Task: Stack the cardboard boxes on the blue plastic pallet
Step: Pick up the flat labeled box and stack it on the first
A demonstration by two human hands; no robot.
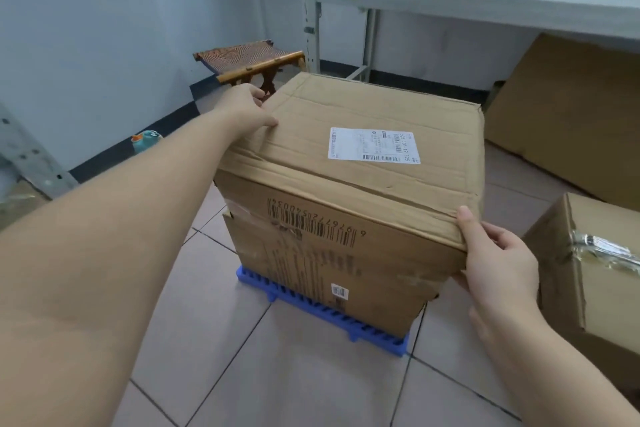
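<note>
With my left hand [247,107] and right hand [495,253] gripping opposite corners of the top box [349,156] at frame centre, I'd square it over the lower box [325,274] on the blue pallet [258,282] before releasing.

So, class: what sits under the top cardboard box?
A second cardboard box, resting on the blue plastic pallet. The boxes cover most of the pallet, so only its near edge shows.

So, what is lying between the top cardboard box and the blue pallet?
In the head view, another cardboard box lies between them: the top box, held by both hands, rests on it, and it stands on the blue pallet.
</note>
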